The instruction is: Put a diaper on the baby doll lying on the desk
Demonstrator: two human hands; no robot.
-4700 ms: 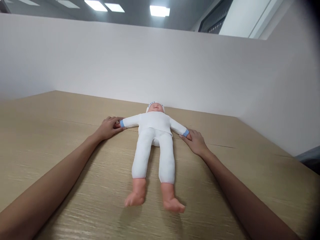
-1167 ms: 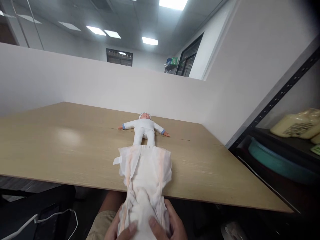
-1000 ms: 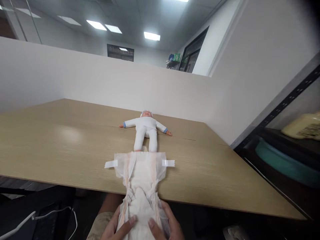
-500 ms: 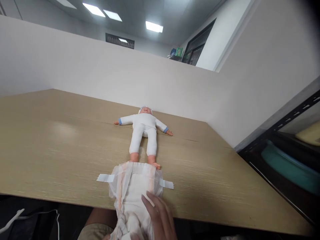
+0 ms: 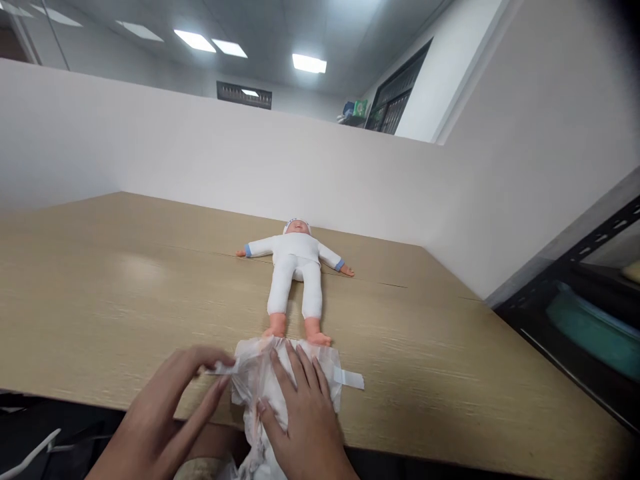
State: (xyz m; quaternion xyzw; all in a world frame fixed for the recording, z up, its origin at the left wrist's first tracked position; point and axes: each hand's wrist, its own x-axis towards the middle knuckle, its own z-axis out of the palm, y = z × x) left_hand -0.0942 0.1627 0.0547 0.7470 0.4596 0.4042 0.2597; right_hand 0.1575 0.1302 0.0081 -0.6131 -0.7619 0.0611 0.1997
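Observation:
An unfolded white diaper point(image 5: 273, 400) lies at the table's near edge, its lower part hanging over toward my lap. My left hand point(image 5: 170, 400) has thumb and fingers around the left tape tab, slightly blurred, and appears to pinch it. On the diaper's inner face my right hand point(image 5: 303, 407) rests flat, fingers spread, palm down. The right tape tab point(image 5: 353, 380) sticks out sideways, untouched. Just beyond the diaper, a baby doll point(image 5: 297, 267) in a white outfit with blue cuffs lies on its back, arms out, feet at the diaper's upper edge.
The wooden table point(image 5: 150, 300) runs back to a pale partition point(image 5: 225, 160). At the right stands a dark metal shelf point(image 5: 565, 280) holding a teal item point(image 5: 590, 327). A white cable point(image 5: 37, 453) shows below the table at the left.
My left hand has come up from below to the left tape tab. My right hand has moved up and now lies flat on the diaper. The view has tilted slightly.

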